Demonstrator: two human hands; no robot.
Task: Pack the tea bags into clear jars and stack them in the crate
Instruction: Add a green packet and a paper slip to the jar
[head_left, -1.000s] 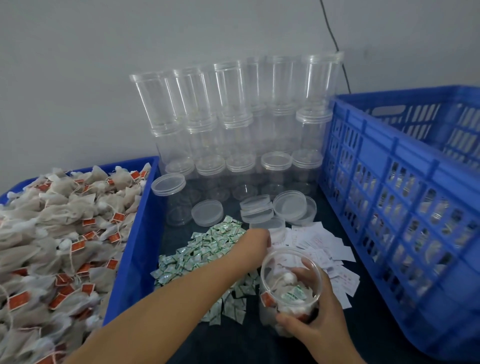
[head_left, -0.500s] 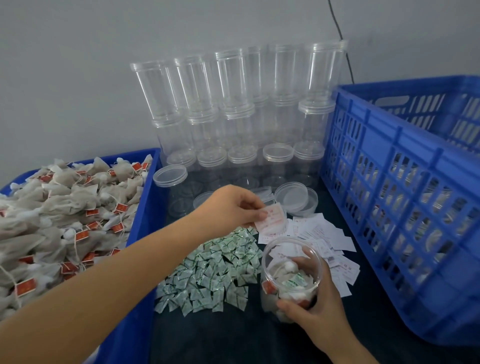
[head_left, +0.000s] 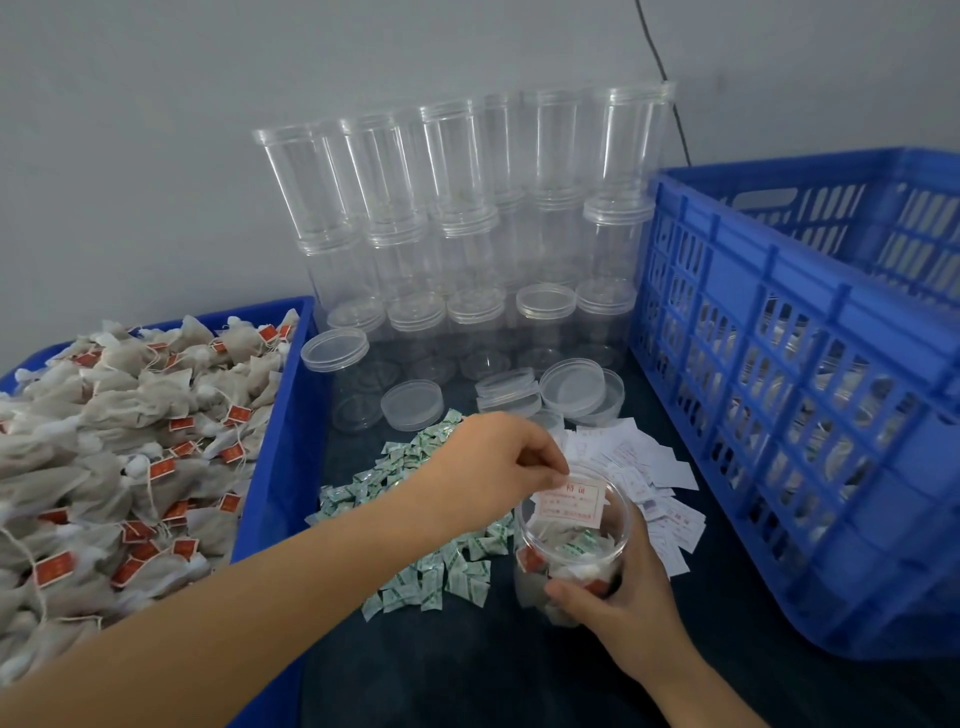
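Observation:
My right hand (head_left: 618, 597) grips an open clear jar (head_left: 569, 566) that stands on the dark table and holds tea bags and a green sachet. My left hand (head_left: 498, 462) pinches a white paper slip with red print (head_left: 574, 500) right over the jar's mouth. A blue bin (head_left: 275, 467) on the left is heaped with grey tea bags (head_left: 114, 447) with red tags. The blue slotted crate (head_left: 810, 395) on the right holds filled jars, seen through its wall.
Stacks of empty clear jars (head_left: 467, 223) stand against the back wall, with loose lids (head_left: 571, 387) in front. A pile of green sachets (head_left: 415, 519) and a spread of white slips (head_left: 644, 467) lie on the table around the jar.
My left hand went from the sachet pile to the slips, picked one up, and brought it down over the jar's mouth. My right hand kept holding the jar.

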